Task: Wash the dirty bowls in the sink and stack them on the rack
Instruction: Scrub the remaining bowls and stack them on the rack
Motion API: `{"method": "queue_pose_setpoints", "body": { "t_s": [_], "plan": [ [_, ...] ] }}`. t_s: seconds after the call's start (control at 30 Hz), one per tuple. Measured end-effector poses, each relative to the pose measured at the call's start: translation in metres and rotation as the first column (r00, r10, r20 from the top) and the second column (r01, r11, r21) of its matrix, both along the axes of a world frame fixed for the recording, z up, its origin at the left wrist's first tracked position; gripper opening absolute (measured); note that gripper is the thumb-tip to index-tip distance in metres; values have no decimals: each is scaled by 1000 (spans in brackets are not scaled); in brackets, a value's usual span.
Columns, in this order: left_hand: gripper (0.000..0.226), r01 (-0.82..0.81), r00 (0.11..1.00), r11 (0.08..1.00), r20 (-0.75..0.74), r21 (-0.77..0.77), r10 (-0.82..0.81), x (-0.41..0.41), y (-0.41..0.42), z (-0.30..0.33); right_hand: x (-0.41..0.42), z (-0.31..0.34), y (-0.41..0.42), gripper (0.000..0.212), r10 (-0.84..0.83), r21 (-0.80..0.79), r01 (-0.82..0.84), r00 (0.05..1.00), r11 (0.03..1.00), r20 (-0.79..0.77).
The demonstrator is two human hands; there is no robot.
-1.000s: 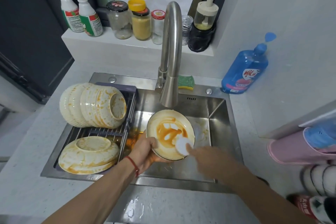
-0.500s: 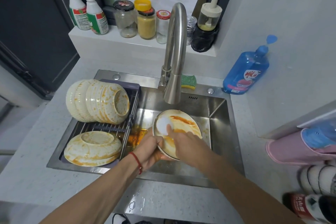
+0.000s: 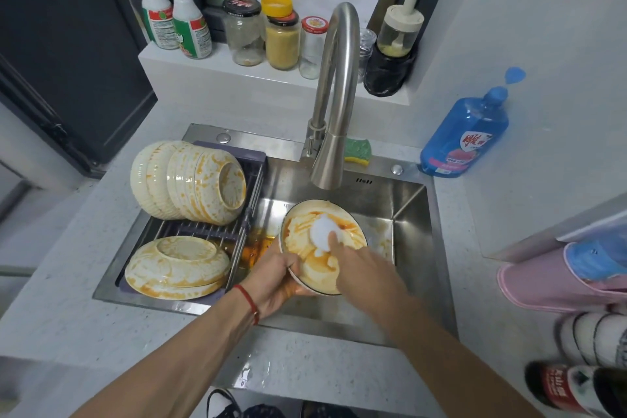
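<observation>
Fingers (image 3: 294, 265) of the left hand (image 3: 274, 282) are curling over the near-left rim of a sauce-smeared bowl (image 3: 322, 244), gripping it and tilting its inside toward the camera above the steel sink (image 3: 410, 214). Starting at the far left, a dark cabinet door (image 3: 68, 61) is standing beside the pale surface (image 3: 68, 326), and two green-capped spray bottles (image 3: 176, 17) are sitting on the ledge (image 3: 237, 75) behind the sink. Below them, a row of dirty bowls (image 3: 190, 180) is lying on its side on the rack (image 3: 251, 200) that is spanning the sink's left part, while a short stack of upturned dirty bowls (image 3: 176, 268) is resting nearer the camera on the same rack (all of them streaked orange). A red cord (image 3: 249, 302) is circling the left wrist. Jars (image 3: 271, 34) are lining the ledge, and the curved faucet (image 3: 334, 105) is hanging with its spout just above the held bowl. The right hand (image 3: 366, 275) is pressing a white round scrubber (image 3: 322, 234) against the bowl's inside, its fingertips bearing on the pad. A green and yellow sponge (image 3: 356, 149) is lying on the sink's back rim. Further right, a blue soap bottle (image 3: 464, 136) is standing on the surface, well apart from the bowl.
</observation>
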State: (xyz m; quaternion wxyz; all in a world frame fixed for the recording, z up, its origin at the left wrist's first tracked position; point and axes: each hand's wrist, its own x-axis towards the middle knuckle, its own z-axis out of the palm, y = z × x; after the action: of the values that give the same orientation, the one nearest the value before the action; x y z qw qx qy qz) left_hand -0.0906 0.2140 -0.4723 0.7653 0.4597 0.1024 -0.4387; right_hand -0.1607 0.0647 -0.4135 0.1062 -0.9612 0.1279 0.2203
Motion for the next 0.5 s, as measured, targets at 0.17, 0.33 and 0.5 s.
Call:
{"method": "queue_pose_setpoints", "body": {
  "t_s": [0.17, 0.33, 0.5],
  "plan": [
    [91, -16, 1000, 999, 14, 44, 15, 6, 4, 0, -6, -16, -11, 75, -59, 45, 58, 998, 997, 22],
    [97, -36, 998, 995, 63, 89, 31, 12, 9, 0, -24, -14, 10, 71, 35, 192, -38, 999, 981, 16],
    [93, -36, 996, 995, 84, 96, 28, 11, 8, 4, -16, -20, 1, 66, -33, 206, 27, 999, 978, 25]
  ]
}}
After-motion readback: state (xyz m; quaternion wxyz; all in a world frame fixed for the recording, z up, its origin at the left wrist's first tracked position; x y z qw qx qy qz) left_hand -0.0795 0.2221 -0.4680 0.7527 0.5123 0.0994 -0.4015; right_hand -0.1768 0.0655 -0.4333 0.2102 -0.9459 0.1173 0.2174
